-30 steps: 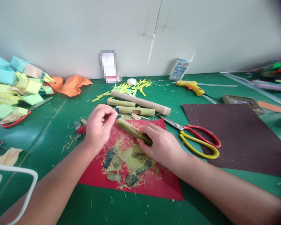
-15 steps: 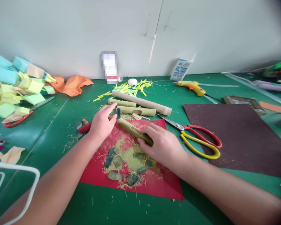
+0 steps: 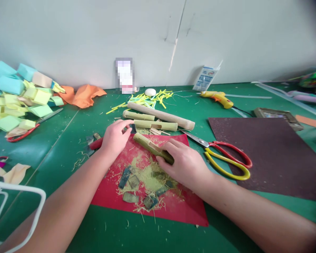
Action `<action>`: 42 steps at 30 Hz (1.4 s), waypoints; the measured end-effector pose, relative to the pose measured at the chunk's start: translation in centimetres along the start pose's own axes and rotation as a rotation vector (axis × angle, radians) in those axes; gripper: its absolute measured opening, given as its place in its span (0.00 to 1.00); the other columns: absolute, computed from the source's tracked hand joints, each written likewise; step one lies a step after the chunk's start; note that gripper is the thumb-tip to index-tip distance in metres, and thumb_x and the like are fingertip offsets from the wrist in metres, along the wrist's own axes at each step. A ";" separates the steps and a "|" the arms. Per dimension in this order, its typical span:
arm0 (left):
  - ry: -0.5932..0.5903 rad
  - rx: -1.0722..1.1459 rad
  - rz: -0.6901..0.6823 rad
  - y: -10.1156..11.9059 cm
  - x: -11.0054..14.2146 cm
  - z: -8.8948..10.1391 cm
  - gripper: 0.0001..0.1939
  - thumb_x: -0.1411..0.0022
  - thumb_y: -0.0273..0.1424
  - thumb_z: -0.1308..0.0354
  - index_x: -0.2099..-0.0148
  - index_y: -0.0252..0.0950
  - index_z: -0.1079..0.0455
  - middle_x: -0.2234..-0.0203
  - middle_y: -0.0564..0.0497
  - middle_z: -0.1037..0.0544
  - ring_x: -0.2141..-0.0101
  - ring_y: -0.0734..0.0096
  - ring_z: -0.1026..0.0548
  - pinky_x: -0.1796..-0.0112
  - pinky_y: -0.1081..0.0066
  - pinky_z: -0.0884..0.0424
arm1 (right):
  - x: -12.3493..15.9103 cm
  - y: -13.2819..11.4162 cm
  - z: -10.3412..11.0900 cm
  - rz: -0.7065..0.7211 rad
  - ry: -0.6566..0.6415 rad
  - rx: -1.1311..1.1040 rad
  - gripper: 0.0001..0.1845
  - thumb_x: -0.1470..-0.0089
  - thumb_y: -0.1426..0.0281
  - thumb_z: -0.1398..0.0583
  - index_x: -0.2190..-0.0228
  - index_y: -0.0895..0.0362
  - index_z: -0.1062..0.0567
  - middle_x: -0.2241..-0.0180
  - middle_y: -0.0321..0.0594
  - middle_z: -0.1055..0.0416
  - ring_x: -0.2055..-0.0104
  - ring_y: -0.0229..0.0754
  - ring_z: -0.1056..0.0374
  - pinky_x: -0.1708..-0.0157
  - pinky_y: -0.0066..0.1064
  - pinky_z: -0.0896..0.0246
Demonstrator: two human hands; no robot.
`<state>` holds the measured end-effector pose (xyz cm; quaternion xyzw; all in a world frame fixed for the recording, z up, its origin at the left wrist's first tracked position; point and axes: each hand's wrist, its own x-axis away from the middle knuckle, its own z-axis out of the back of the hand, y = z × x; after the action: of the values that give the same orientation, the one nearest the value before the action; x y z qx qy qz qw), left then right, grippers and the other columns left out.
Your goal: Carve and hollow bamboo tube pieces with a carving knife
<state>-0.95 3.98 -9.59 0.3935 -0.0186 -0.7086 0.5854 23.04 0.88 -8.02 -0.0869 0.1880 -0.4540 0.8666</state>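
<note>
My right hand (image 3: 183, 160) is closed around the lower end of a green bamboo tube (image 3: 150, 144) with a rectangular notch cut in its upper side. The tube lies slanted over a red sheet (image 3: 105, 191). My left hand (image 3: 117, 137) is to the left, thumb and index finger apart. Its index fingertip meets the left end of a second notched bamboo tube (image 3: 167, 126); its lower fingers are hidden. A red handle (image 3: 96, 144) shows beside that hand. Dark bamboo chips (image 3: 131, 197) and pale shavings lie on the sheet.
Behind are another bamboo piece (image 3: 142, 116), a long wooden rod (image 3: 160, 115) and yellow-green strips (image 3: 118, 107). Scissors (image 3: 228, 160) lie right, by a dark brown sheet (image 3: 265, 154). A yellow glue gun (image 3: 219, 99) lies farther back. Folded papers (image 3: 12, 86) are piled left.
My left index finger has come down onto the end of the notched tube behind, which has shifted very slightly right. My right hand keeps its grip on the nearer tube.
</note>
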 end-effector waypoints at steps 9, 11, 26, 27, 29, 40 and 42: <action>0.169 0.119 0.149 1.8 0.0 0.9 0.02 0.44 0.28 0.42 0.66 0.35 0.31 0.77 0.56 0.29 0.78 0.79 0.33 0.72 0.77 0.35 | 0.0 0.1 0.0 -0.012 -0.030 0.006 0.08 0.48 0.64 0.44 0.70 0.55 0.29 0.69 0.38 0.29 0.68 0.41 0.33 0.73 0.30 0.46; 0.166 0.284 0.194 2.5 0.2 1.1 0.06 0.43 0.27 0.44 0.61 0.35 0.32 0.76 0.56 0.30 0.79 0.80 0.34 0.75 0.78 0.36 | 0.0 0.1 0.0 -0.017 -0.023 0.001 0.08 0.48 0.64 0.44 0.70 0.55 0.29 0.69 0.38 0.29 0.68 0.41 0.33 0.73 0.30 0.46; -0.187 0.110 -0.042 3.3 1.8 1.6 0.10 0.44 0.26 0.40 0.58 0.34 0.25 0.68 0.51 0.28 0.75 0.79 0.30 0.71 0.76 0.31 | 0.0 0.1 -0.1 -0.015 -0.014 -0.012 0.07 0.48 0.64 0.43 0.70 0.56 0.31 0.68 0.38 0.30 0.68 0.40 0.34 0.73 0.29 0.47; -0.190 0.102 -0.056 3.3 1.8 1.7 0.10 0.44 0.27 0.39 0.58 0.34 0.25 0.67 0.51 0.28 0.73 0.78 0.29 0.70 0.76 0.30 | -0.1 0.1 -0.1 -0.013 -0.027 -0.013 0.07 0.48 0.64 0.44 0.71 0.56 0.32 0.68 0.38 0.30 0.69 0.39 0.35 0.73 0.29 0.47; -0.174 0.057 -0.083 3.1 1.7 1.7 0.08 0.43 0.28 0.39 0.60 0.34 0.24 0.67 0.51 0.28 0.71 0.77 0.28 0.67 0.75 0.30 | -0.1 0.1 -0.1 -0.013 -0.036 -0.017 0.07 0.48 0.64 0.44 0.72 0.56 0.33 0.68 0.38 0.31 0.69 0.38 0.35 0.73 0.29 0.47; -0.187 -0.004 -0.236 3.8 2.5 0.4 0.10 0.36 0.28 0.47 0.58 0.32 0.25 0.72 0.49 0.27 0.70 0.71 0.28 0.66 0.71 0.30 | -0.1 -0.3 -0.1 -0.035 -0.076 -0.067 0.07 0.49 0.65 0.44 0.71 0.56 0.35 0.68 0.39 0.32 0.69 0.40 0.36 0.72 0.29 0.48; -0.205 0.025 -0.268 3.9 2.6 0.4 0.10 0.35 0.28 0.48 0.58 0.32 0.25 0.73 0.49 0.27 0.70 0.72 0.28 0.67 0.72 0.31 | -0.2 -0.3 -0.1 -0.035 -0.077 -0.071 0.07 0.49 0.66 0.44 0.71 0.56 0.35 0.68 0.39 0.32 0.69 0.40 0.36 0.72 0.29 0.48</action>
<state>1.97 0.36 -8.85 0.3255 -0.0344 -0.8163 0.4759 22.69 0.83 -7.93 -0.1382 0.1687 -0.4583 0.8616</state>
